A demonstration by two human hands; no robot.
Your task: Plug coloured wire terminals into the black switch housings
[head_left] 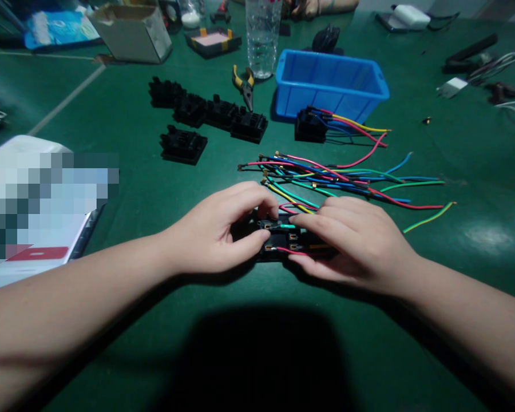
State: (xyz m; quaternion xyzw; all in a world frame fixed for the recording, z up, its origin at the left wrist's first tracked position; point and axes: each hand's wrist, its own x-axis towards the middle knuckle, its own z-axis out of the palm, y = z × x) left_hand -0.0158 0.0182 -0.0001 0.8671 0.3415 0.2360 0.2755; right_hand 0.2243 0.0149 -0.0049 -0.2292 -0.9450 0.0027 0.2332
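Note:
Between my hands, on the green table, lies a black plastic socket (278,239) with brass-coloured terminals facing up. A red wire (285,250) runs from its lower left terminal, and a short green length of wire (287,226) shows at its upper edge. My left hand (227,229) grips the socket's left side, thumb and forefinger at the upper left terminal. From the right, my right hand (352,243) holds the socket, with its fingertips by the green and red wires. Its palm side is hidden. Just behind lies a loose bundle of coloured wires (339,177) with crimped ends.
Several black sockets (218,111) stand further back beside yellow-handled pliers (244,86). A wired socket (309,125) sits before a blue bin (330,74). A plastic bottle (262,40), a cardboard box (133,31) and a white charger (452,87) are around. A partly blurred-out device (55,223) lies left.

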